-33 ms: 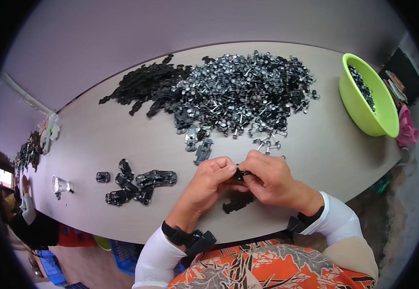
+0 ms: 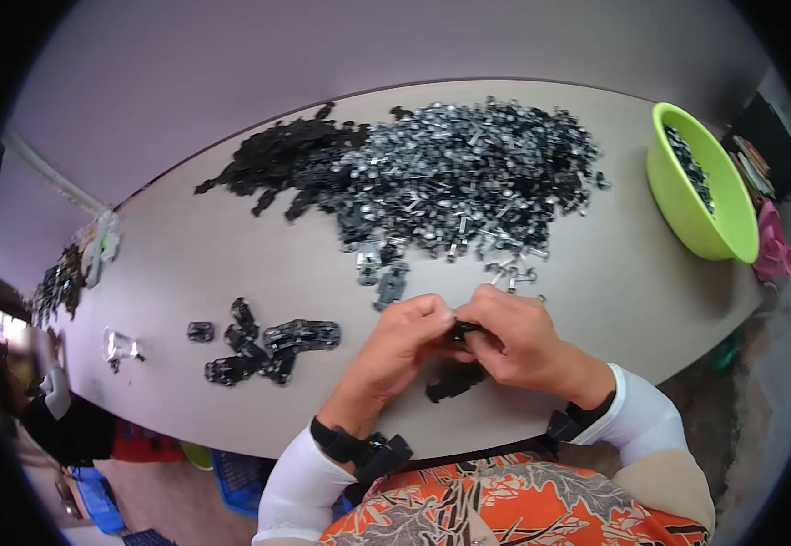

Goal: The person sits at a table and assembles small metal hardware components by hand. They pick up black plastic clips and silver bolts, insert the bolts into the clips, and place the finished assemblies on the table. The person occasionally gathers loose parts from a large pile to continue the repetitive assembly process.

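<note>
My left hand (image 2: 406, 344) and my right hand (image 2: 515, 338) meet near the table's front edge, fingers pinched around one small black plastic part (image 2: 462, 329). Most of that part is hidden by my fingers; it resembles a toy car base. Just below, a flat black toy car base (image 2: 454, 382) lies on the table. Ahead of my hands are loose wheel axles (image 2: 512, 275), with two grey car-shaped pieces (image 2: 392, 285) to their left. Beyond them spreads a big heap of silver and black wheel axles (image 2: 477, 173).
A heap of black car bases (image 2: 291, 155) adjoins the axles. Several dark toy car pieces (image 2: 272, 344) lie left of my hands, with a clear cup (image 2: 120, 346) farther left. A green basin (image 2: 732, 209) holds more parts at right. Another person sits at far left.
The view has shifted slightly, moving the table's contents a little rightward. My hands keep the same grip on the black part. At far left, the other person's arm has moved.
</note>
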`<action>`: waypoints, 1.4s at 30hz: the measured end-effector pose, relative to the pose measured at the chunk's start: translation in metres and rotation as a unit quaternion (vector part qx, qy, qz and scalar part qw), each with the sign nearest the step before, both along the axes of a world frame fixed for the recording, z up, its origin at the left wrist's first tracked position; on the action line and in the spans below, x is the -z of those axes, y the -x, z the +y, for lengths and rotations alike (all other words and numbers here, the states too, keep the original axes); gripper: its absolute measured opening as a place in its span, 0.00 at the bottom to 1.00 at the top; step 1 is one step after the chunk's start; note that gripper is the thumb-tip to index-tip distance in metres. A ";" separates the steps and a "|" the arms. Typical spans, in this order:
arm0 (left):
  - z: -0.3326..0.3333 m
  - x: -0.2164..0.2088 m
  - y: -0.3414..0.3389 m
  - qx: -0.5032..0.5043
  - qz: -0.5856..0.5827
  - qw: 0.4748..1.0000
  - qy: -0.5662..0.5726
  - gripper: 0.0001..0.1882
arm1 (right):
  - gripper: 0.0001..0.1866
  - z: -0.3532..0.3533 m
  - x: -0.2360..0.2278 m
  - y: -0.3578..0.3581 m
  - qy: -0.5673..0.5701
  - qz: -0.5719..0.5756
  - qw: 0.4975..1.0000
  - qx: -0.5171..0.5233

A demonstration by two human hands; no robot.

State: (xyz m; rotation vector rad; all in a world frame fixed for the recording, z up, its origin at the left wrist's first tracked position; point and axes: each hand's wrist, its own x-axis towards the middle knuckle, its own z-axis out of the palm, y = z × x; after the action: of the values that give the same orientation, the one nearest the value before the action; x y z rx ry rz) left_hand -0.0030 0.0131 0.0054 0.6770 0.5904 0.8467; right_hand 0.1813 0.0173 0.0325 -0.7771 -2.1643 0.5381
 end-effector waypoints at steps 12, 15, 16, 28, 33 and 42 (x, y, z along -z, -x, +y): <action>-0.039 0.000 0.063 -0.223 0.425 0.863 -0.158 0.10 | 0.21 -0.003 0.006 -0.002 0.087 0.109 0.990 -0.012; -0.057 -0.025 0.100 -0.271 0.592 0.722 -0.235 0.11 | 0.20 0.003 0.013 -0.010 0.096 0.096 0.991 -0.008; -0.061 -0.029 0.114 -0.285 0.635 0.667 -0.267 0.13 | 0.18 0.003 0.011 -0.008 0.086 0.096 0.992 -0.006; -0.036 -0.015 0.127 -0.097 0.844 0.485 -0.209 0.42 | 0.10 0.008 0.020 -0.007 0.092 0.029 0.995 -0.041; -0.064 -0.011 0.152 -0.128 0.821 0.511 -0.220 0.35 | 0.10 0.008 0.018 -0.008 0.090 -0.006 0.995 -0.047; -0.189 0.012 0.207 -0.326 0.792 0.469 -0.216 0.29 | 0.11 0.003 0.020 -0.006 0.102 -0.024 0.994 -0.041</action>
State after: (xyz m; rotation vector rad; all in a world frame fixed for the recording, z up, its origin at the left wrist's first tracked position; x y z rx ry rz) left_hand -0.2105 -0.1763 -0.0069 1.7641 2.5503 0.8372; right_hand 0.1877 0.0198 0.0125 -0.8178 -2.2167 0.7999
